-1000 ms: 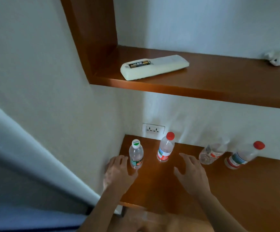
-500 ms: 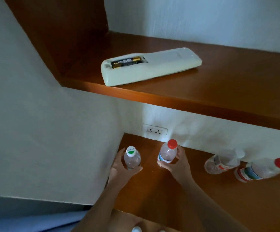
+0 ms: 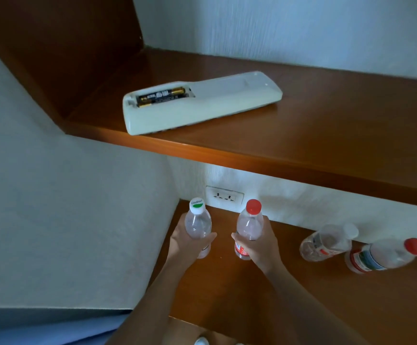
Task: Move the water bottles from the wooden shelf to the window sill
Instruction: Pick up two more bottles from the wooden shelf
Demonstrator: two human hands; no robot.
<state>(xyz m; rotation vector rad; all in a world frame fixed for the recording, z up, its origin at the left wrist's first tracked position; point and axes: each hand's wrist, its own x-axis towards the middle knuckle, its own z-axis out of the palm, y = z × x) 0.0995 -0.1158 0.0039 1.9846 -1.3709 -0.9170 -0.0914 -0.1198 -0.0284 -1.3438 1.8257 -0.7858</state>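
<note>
My left hand (image 3: 186,242) is wrapped around a clear water bottle with a white-and-green cap (image 3: 198,224), upright at the left end of the lower wooden shelf (image 3: 302,302). My right hand (image 3: 259,245) grips a clear bottle with a red cap (image 3: 249,225) beside it. Whether their bases touch the shelf is hidden by my hands. Two more bottles stand further right on the same shelf: a white-capped one (image 3: 327,242) and a red-capped one (image 3: 386,256). The window sill is out of view.
An upper wooden shelf (image 3: 327,135) overhangs the bottles and carries a white remote control (image 3: 202,103) with its battery bay uncovered. A wall socket (image 3: 224,196) sits behind the held bottles. A white wall (image 3: 65,207) closes in on the left.
Both hands reached forward from open above the shelf and closed around the two left bottles. The view has moved closer and tilted up.
</note>
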